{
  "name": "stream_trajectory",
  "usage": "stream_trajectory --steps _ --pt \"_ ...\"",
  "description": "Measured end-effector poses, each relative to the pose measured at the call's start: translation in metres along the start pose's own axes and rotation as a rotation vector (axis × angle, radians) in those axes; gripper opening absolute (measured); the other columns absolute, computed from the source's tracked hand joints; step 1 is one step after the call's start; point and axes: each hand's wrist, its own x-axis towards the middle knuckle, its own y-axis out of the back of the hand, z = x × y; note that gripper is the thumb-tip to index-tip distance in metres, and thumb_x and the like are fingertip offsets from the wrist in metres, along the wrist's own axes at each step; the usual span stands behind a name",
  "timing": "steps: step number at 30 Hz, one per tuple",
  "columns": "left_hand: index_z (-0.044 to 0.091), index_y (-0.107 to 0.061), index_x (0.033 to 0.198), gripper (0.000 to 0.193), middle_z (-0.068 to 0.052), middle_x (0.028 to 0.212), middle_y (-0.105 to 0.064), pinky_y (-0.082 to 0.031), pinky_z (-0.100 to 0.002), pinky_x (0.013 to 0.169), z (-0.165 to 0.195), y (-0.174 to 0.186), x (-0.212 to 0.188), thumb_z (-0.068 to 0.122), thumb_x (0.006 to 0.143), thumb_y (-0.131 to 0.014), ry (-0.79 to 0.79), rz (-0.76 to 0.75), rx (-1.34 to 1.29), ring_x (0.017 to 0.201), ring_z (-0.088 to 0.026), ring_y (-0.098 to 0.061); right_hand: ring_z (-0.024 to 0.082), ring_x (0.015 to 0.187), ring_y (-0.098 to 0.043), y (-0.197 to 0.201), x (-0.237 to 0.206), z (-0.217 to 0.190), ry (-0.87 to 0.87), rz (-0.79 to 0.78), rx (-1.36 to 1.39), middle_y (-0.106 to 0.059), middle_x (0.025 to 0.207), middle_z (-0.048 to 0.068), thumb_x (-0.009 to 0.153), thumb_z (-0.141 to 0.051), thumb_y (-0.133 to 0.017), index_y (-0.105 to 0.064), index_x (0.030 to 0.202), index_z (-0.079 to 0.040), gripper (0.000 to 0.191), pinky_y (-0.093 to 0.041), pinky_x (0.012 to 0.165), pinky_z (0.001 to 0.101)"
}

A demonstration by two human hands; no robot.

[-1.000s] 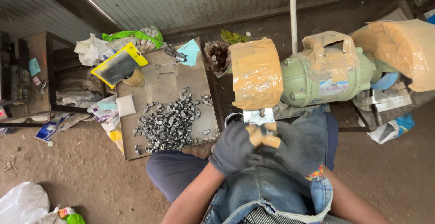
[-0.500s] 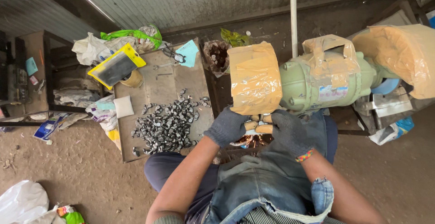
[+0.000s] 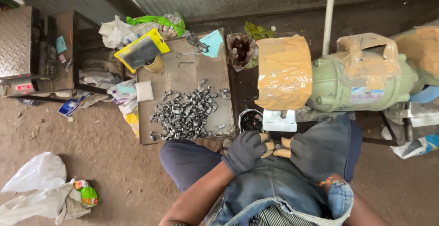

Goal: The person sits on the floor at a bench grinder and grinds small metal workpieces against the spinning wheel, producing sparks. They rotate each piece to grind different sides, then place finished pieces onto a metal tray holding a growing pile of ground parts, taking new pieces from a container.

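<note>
My left hand (image 3: 244, 150) and my right hand (image 3: 307, 149) both wear dark grey gloves with tan fingertips. They meet in front of me, just below the white rest (image 3: 280, 120) of a green bench grinder (image 3: 347, 83). The fingers of both hands are curled together around something small that the gloves hide. The grinder's wheel guard (image 3: 283, 73) is wrapped in tan tape. A small dark pot (image 3: 250, 120) stands just above my left hand.
A brown board (image 3: 187, 73) at my left carries a heap of several small dark metal pieces (image 3: 185, 114). A yellow-framed slate (image 3: 141, 50), rags and bags lie behind it. A white pole (image 3: 329, 13) rises by the grinder. White plastic bags (image 3: 39, 189) lie on the dirt floor.
My hands came down from the grinder's rest toward my lap and stayed together. The view has shifted a little to the right.
</note>
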Motion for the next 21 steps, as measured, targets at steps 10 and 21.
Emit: stream_trajectory --steps 10,21 --pt "0.013 -0.065 0.118 0.040 -0.013 0.119 -0.062 -0.049 -0.049 0.090 -0.079 0.012 -0.034 0.008 0.078 -0.062 0.629 -0.335 0.236 0.109 -0.036 -0.059 0.031 0.074 -0.068 -0.014 0.003 -0.019 -0.094 -0.041 0.073 -0.069 0.082 0.009 0.080 -0.040 -0.079 -0.077 0.098 -0.013 0.032 -0.051 0.065 0.0426" --pt "0.008 -0.063 0.130 0.042 -0.017 0.130 -0.062 -0.051 -0.047 0.101 0.043 0.040 0.038 0.021 0.091 -0.071 -0.095 0.077 -0.080 0.116 -0.035 -0.061 0.018 0.068 -0.062 0.020 0.014 -0.028 -0.679 0.036 1.171 -0.071 0.087 0.009 0.091 -0.021 -0.069 -0.071 0.116 0.000 0.033 -0.050 0.064 0.0357"
